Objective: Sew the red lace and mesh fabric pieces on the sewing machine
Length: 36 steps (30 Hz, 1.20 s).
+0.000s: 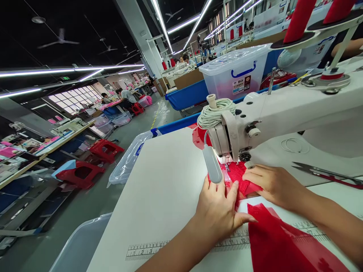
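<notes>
A white sewing machine (295, 111) stands on the table, its presser foot down near a piece of red lace fabric (239, 175). My left hand (216, 211) lies with fingers spread on the near left part of this fabric, its fingertips partly behind a grey oval attachment (212, 166). My right hand (276, 185) has its fingers closed on the fabric's right edge, just below the machine head. In front of my hands, sheer red cloth (275, 245) hangs toward the table's near edge, close to my left thumb.
Dark-bladed scissors (326, 173) lie right of my right hand. A printed ruler (147, 250) runs along the white tabletop (147, 196). Red thread cones (297, 22) stand above the machine. Clear plastic boxes (235, 70), red stools (106, 151) and seated people are beyond.
</notes>
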{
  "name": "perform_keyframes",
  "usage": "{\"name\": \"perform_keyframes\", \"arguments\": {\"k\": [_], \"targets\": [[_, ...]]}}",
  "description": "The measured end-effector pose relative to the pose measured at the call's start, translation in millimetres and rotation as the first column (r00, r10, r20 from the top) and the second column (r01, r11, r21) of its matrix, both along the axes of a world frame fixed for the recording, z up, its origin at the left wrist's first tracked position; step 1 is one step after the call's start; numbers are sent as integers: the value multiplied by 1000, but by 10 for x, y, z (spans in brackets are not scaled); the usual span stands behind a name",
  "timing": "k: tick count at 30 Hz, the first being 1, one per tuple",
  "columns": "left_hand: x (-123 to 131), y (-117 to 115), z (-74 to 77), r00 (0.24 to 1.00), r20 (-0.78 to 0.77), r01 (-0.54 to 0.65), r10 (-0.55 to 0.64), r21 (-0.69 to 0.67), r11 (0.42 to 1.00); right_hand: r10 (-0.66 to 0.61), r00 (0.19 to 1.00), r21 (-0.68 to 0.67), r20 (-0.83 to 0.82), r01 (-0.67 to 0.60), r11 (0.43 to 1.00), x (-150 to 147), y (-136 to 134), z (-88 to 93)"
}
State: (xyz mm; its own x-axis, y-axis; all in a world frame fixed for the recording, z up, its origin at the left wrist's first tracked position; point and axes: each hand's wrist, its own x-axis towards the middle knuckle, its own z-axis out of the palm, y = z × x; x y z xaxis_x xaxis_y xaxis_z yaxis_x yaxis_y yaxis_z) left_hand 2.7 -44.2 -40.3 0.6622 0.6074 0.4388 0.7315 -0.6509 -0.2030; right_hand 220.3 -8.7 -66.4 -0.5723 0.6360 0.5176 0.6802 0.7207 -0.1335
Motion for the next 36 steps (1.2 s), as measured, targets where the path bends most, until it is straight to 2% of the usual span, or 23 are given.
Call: {"name": "perform_keyframes", "arguments": {"k": [3,12,16,22,24,26,28,31,33,36], "targets": [[3,11,-11,1000,-18,-19,19,9,1000,46,999,-3,14,-46,999,-15,20,68],[-7,26,-8,998,-35,-60,60,1,998,22,1000,13,-3,-22,1000,-42,41,128],[62,59,24,1000,-22,-11,11,-6,1000,14,1000,-6,15,-14,1000,-33,56,101],[102,180,-63,996,68,60,-64,56,997,-22,999,30,45,21,999,-29,14,46],[78,227,-55,985,143,112,-101,-75,991,-30,998,43,59,28,999,-49,-10,47],[48,277,-18,961,262,162,-93,-256,953,-8,999,25,45,6,1000,-83,-20,59],[16,328,23,933,360,179,-22,-409,895,-8,1000,-44,-22,7,999,-126,-14,78],[-27,389,49,883,458,197,103,-561,804,-96,985,-130,-144,78,988,-179,12,101],[-39,415,34,858,507,257,88,-570,780,-120,975,-144,-188,94,985,-199,24,109],[-17,429,-19,853,521,283,11,-480,830,-110,974,-159,-197,79,984,-209,24,113]]}}
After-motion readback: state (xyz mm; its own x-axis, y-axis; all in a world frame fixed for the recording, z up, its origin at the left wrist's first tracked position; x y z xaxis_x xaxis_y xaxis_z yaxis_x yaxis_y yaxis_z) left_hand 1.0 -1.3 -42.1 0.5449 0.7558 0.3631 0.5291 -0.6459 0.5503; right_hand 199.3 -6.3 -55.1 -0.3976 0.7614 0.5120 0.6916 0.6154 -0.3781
